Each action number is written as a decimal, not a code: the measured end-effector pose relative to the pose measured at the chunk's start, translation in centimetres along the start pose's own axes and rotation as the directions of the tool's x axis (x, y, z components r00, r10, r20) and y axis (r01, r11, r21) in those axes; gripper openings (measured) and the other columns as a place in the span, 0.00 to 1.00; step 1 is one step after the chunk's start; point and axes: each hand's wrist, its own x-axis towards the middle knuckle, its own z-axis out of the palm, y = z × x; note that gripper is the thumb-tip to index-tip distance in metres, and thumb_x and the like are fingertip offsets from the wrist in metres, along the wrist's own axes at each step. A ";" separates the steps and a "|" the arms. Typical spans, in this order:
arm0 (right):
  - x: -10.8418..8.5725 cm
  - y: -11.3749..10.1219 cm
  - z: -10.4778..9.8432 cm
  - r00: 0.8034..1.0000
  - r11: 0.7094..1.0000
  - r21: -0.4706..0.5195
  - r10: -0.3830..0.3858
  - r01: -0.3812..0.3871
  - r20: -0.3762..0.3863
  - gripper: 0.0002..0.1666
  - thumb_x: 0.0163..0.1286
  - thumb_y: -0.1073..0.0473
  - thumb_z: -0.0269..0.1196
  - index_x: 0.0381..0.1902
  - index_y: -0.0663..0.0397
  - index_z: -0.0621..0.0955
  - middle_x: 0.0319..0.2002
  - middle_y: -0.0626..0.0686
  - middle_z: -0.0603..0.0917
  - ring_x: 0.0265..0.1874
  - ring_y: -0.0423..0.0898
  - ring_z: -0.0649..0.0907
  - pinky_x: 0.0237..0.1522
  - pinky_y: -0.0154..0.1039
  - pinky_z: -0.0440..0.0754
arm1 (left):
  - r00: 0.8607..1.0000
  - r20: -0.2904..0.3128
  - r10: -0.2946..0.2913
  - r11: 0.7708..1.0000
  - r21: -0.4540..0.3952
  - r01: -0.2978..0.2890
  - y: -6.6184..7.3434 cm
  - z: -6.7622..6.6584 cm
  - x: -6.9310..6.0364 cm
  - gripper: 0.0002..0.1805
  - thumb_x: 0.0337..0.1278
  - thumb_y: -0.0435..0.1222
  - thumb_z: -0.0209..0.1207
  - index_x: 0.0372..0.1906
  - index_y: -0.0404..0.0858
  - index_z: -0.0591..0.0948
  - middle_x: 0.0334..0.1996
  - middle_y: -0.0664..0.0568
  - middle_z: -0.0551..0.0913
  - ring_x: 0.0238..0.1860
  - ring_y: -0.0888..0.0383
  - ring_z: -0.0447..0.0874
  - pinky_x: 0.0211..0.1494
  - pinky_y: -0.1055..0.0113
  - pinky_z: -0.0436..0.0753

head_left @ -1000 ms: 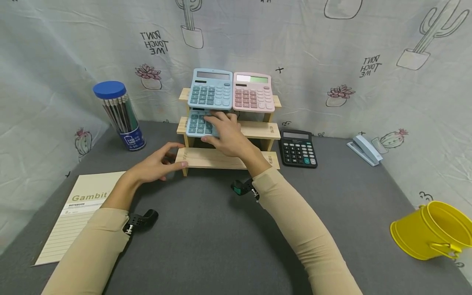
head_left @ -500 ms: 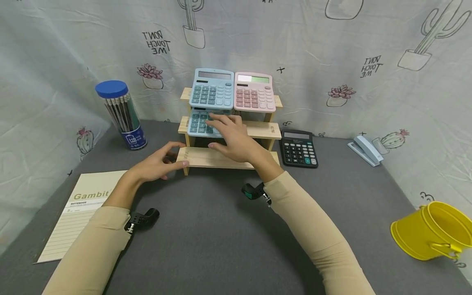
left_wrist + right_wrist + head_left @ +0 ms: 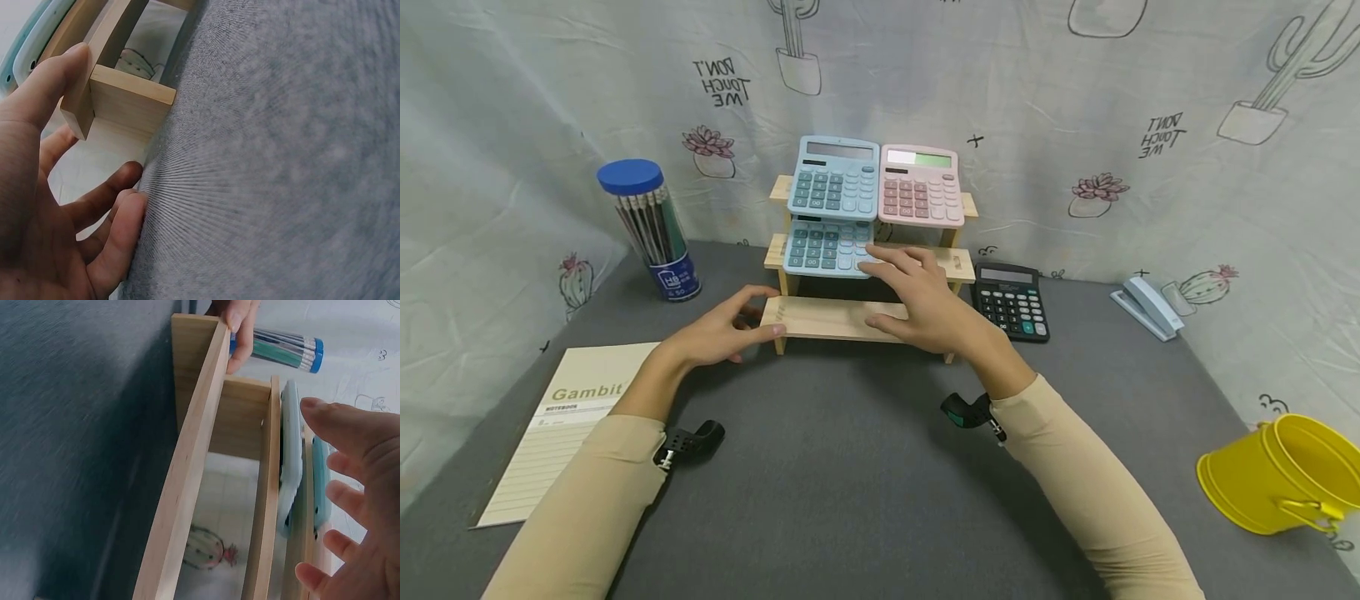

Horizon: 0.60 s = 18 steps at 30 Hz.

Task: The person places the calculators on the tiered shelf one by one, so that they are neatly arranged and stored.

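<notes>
A three-tier wooden stand [image 3: 835,320] sits at the back of the table. My left hand [image 3: 718,333] holds the left end of its lowest board, thumb in front and forefinger behind, while the other fingers [image 3: 119,231] hang apart from the wood. On the middle tier leans a blue calculator [image 3: 823,250], at the left. A second blue calculator [image 3: 835,179] and a pink calculator [image 3: 921,185] stand side by side on the top tier. With loosely spread fingers, my right hand [image 3: 925,304] hovers in front of the middle tier, near the lower blue calculator's right edge, holding nothing.
Right of the stand lies a black calculator [image 3: 1011,304], with a light-blue stapler [image 3: 1147,308] farther right. A yellow bucket [image 3: 1273,475] is at the right edge. To the left are a pencil tub [image 3: 655,233] with a blue lid and a notebook [image 3: 561,442].
My right hand has drawn away from the lower blue calculator, moving right and toward me, which uncovers more of its keys. The left hand keeps its hold on the stand.
</notes>
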 end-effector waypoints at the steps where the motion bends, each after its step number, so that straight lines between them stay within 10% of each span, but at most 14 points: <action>1: -0.4 0.2 -0.1 1.000 1.000 0.001 0.000 0.000 -0.003 0.38 0.71 0.48 0.69 0.74 0.53 0.72 0.78 0.56 0.64 0.75 0.62 0.59 0.73 0.64 0.55 | 1.000 -0.001 -0.001 1.000 0.001 0.001 0.1 0.0 0.0 0.42 0.67 0.61 0.60 0.78 0.57 0.55 0.71 0.31 0.64 0.57 0.37 0.78 0.38 0.54 0.85; 18: -6.1 3.3 -1.3 0.997 1.000 0.014 0.006 -0.005 -0.073 0.37 0.68 0.50 0.72 0.71 0.52 0.74 0.76 0.58 0.65 0.74 0.63 0.60 0.71 0.66 0.53 | 1.000 0.001 -0.004 1.000 0.021 0.004 0.2 0.0 0.0 0.43 0.68 0.60 0.60 0.79 0.55 0.54 0.70 0.30 0.64 0.56 0.37 0.78 0.37 0.55 0.85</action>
